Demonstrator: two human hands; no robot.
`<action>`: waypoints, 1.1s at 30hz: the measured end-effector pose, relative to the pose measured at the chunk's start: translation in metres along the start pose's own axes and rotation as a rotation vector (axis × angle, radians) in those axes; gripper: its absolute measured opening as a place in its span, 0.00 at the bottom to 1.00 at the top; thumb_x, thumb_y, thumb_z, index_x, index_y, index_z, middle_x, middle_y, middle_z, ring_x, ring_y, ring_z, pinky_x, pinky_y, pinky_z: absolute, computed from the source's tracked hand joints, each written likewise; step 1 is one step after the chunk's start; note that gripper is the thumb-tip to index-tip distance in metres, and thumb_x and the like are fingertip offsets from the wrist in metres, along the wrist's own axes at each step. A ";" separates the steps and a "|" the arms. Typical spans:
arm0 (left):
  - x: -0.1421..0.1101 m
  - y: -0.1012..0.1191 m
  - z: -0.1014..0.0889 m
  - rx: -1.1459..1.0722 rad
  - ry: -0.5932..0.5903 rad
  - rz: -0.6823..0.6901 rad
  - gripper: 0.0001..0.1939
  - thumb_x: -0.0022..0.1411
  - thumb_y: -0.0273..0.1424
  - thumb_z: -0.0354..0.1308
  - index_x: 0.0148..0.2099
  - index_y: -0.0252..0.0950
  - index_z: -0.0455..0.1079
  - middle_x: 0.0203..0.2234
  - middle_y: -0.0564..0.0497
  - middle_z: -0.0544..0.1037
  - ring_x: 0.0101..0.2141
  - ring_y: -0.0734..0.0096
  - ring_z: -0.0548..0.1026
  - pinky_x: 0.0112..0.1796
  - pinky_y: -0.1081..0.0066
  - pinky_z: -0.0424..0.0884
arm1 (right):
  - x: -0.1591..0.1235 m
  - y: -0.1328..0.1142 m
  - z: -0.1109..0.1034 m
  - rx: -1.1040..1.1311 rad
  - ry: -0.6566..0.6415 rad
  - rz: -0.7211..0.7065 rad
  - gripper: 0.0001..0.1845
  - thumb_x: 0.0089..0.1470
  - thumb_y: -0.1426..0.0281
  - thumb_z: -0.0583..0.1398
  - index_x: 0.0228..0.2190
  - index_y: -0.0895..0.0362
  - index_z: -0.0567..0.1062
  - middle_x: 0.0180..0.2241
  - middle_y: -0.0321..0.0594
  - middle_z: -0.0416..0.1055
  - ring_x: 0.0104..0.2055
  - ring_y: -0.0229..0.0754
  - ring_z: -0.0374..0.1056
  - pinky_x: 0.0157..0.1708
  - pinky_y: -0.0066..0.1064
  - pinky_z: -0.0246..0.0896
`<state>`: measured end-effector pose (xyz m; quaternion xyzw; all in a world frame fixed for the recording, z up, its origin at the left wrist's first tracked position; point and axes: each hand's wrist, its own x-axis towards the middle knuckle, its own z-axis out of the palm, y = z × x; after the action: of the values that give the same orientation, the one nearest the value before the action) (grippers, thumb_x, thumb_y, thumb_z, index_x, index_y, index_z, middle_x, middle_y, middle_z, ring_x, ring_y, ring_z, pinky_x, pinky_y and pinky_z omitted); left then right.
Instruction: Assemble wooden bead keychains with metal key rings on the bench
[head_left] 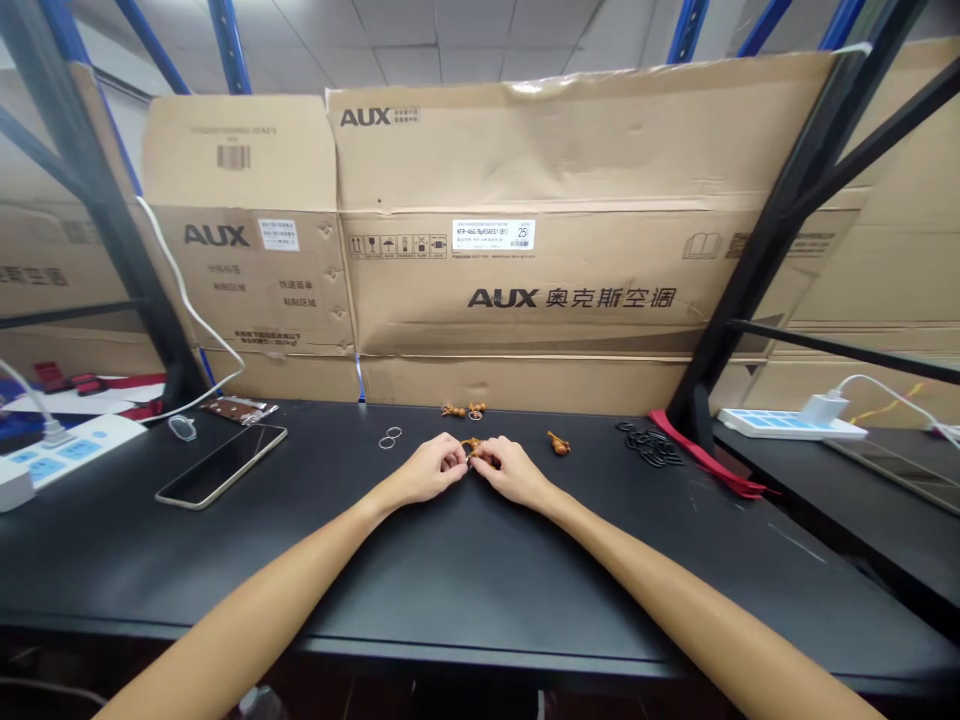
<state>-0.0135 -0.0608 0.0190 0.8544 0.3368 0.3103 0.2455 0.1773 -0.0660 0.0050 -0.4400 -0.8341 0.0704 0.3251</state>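
Together — left hand (427, 470) and right hand (510, 472) pinch a crosswise charm (472, 449).

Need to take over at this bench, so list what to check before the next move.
1. Grip: left hand and right hand both pinch a small brown piece: ok.
2. Ring on that piece: cannot tell, the hands hide it.
3. Loose brown piece, right of the hands, lying apart: ok.
4. Two metal rings, left of the hands, within reach: ok.
5. Black rings heaped beside the red strip: ok.
6. Phone lying apart from the hands: ok.
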 end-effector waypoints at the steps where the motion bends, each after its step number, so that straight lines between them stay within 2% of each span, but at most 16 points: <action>1: 0.000 0.000 0.000 0.005 0.001 -0.004 0.09 0.60 0.34 0.53 0.32 0.34 0.67 0.34 0.50 0.69 0.29 0.76 0.69 0.34 0.73 0.68 | 0.000 0.000 0.001 -0.021 0.011 -0.020 0.09 0.56 0.70 0.56 0.26 0.56 0.72 0.25 0.36 0.69 0.30 0.39 0.59 0.33 0.30 0.52; 6: 0.000 0.002 0.001 0.014 0.010 -0.049 0.13 0.61 0.37 0.52 0.29 0.34 0.69 0.35 0.49 0.71 0.29 0.75 0.69 0.33 0.72 0.68 | -0.003 -0.004 0.004 -0.166 0.044 -0.176 0.06 0.56 0.74 0.56 0.30 0.57 0.73 0.30 0.40 0.70 0.34 0.41 0.59 0.35 0.33 0.50; 8: 0.000 0.001 0.000 -0.023 0.012 -0.059 0.13 0.61 0.37 0.53 0.29 0.34 0.69 0.36 0.49 0.71 0.30 0.75 0.70 0.34 0.73 0.69 | -0.003 -0.004 0.004 -0.186 0.055 -0.194 0.06 0.57 0.74 0.55 0.30 0.57 0.72 0.30 0.41 0.71 0.35 0.42 0.59 0.35 0.33 0.50; 15: 0.000 -0.003 -0.001 -0.023 0.031 -0.030 0.11 0.58 0.37 0.56 0.31 0.34 0.71 0.37 0.49 0.70 0.29 0.75 0.69 0.35 0.72 0.69 | 0.000 0.003 0.003 -0.091 0.078 0.033 0.11 0.56 0.69 0.57 0.23 0.56 0.70 0.24 0.37 0.68 0.31 0.41 0.59 0.33 0.31 0.52; 20: 0.000 -0.002 0.001 0.025 0.057 -0.052 0.14 0.59 0.39 0.54 0.28 0.34 0.71 0.37 0.49 0.70 0.28 0.75 0.68 0.32 0.72 0.68 | -0.003 0.001 0.004 -0.015 0.056 -0.108 0.07 0.56 0.71 0.56 0.26 0.55 0.71 0.25 0.36 0.70 0.31 0.40 0.59 0.34 0.31 0.53; 23: 0.001 -0.002 0.001 0.046 0.051 -0.044 0.14 0.60 0.37 0.52 0.28 0.33 0.70 0.37 0.48 0.70 0.28 0.75 0.69 0.33 0.71 0.68 | -0.004 -0.003 0.002 -0.016 0.053 -0.145 0.07 0.57 0.71 0.56 0.27 0.55 0.71 0.25 0.36 0.70 0.31 0.40 0.59 0.34 0.31 0.52; 25: 0.001 -0.003 0.000 0.041 0.048 -0.038 0.13 0.60 0.36 0.52 0.29 0.34 0.70 0.37 0.48 0.70 0.29 0.75 0.69 0.34 0.71 0.69 | -0.004 -0.004 0.001 -0.027 0.056 -0.128 0.08 0.57 0.71 0.56 0.26 0.55 0.71 0.25 0.36 0.70 0.31 0.39 0.60 0.35 0.31 0.52; 30: 0.001 -0.001 0.000 0.016 0.021 -0.012 0.11 0.59 0.37 0.54 0.32 0.35 0.71 0.39 0.49 0.69 0.29 0.75 0.69 0.35 0.71 0.69 | -0.002 -0.002 0.000 -0.049 0.060 0.017 0.13 0.56 0.70 0.56 0.20 0.56 0.69 0.21 0.36 0.68 0.29 0.40 0.60 0.32 0.30 0.52; 33: 0.001 -0.001 0.001 0.026 0.029 -0.019 0.11 0.59 0.37 0.54 0.32 0.35 0.71 0.38 0.49 0.69 0.29 0.75 0.69 0.35 0.71 0.69 | -0.002 -0.002 0.000 -0.035 0.060 -0.023 0.12 0.57 0.70 0.56 0.22 0.56 0.69 0.22 0.36 0.68 0.30 0.39 0.60 0.32 0.30 0.52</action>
<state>-0.0133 -0.0597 0.0178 0.8499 0.3524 0.3156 0.2323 0.1765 -0.0687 0.0043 -0.4380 -0.8301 0.0389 0.3430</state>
